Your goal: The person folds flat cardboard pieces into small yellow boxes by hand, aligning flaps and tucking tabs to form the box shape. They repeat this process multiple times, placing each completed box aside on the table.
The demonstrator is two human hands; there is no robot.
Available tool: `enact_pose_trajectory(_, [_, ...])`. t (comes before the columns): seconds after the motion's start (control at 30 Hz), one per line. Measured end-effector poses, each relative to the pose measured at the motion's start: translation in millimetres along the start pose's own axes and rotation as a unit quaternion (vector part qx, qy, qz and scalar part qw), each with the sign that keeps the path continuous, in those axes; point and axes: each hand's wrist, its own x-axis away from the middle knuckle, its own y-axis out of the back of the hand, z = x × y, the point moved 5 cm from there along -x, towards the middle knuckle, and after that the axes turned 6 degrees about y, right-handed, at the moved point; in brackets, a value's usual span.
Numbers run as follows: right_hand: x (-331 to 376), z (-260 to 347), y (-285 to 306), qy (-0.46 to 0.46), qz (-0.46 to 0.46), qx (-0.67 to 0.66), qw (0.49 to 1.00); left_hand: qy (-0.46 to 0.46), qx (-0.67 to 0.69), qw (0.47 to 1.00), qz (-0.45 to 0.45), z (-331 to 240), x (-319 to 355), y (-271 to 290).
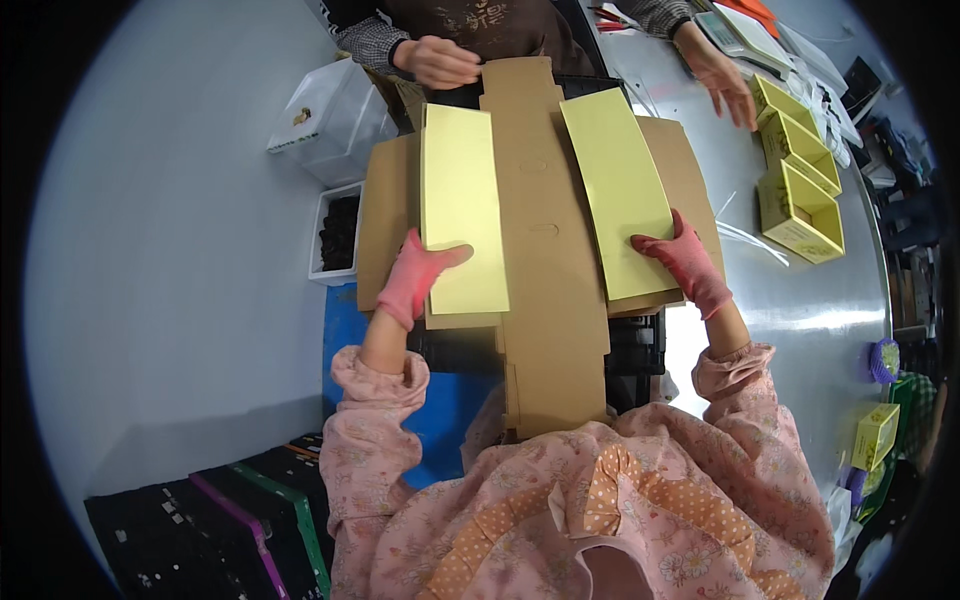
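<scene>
Toward the left and right edges of the flat brown cardboard [548, 270], the person's pink-gloved left hand [418, 272] grasps one rectangular pale-yellow panel [462, 190], the pink-gloved right hand [688, 262] its matching yellow counterpart [622, 190], apparently positioning them, which calls for even alignment next.

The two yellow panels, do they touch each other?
No, a strip of brown cardboard shows between the left yellow panel and the right yellow panel.

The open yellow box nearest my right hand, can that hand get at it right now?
Probably not straight away: your right hand is holding the right yellow sheet. Otherwise the way looks fairly free, with mainly thin white strips on the metal table before the yellow box.
</scene>
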Motion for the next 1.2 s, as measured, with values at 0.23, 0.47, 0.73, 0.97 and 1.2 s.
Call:
enact_pose_trajectory(0.23, [24, 97, -82, 0.195, -0.066, 0.379, 0.902, -0.229, -0.620, 0.706, -0.256, -70, 43, -119])
enact_pose_trajectory(0.47, [17, 89, -42, 0.338, 0.156, 0.117, 0.921, -0.370, -0.485, 0.774, 0.167, -75, 57, -90])
enact_pose_trajectory(0.73, [21, 120, -21, 0.462, 0.397, 0.256, 0.750, -0.277, -0.478, 0.786, 0.279, -59, 56, -48])
enact_pose_trajectory(0.97, [4, 85, -15, 0.571, 0.192, 0.293, 0.742, -0.410, -0.435, 0.789, -0.143, -47, 44, -58])
enact_pose_trajectory(1.2, [-2, 86, -62, 0.531, -0.026, 0.319, 0.785, -0.314, -0.585, 0.717, -0.212, -57, 48, -110])
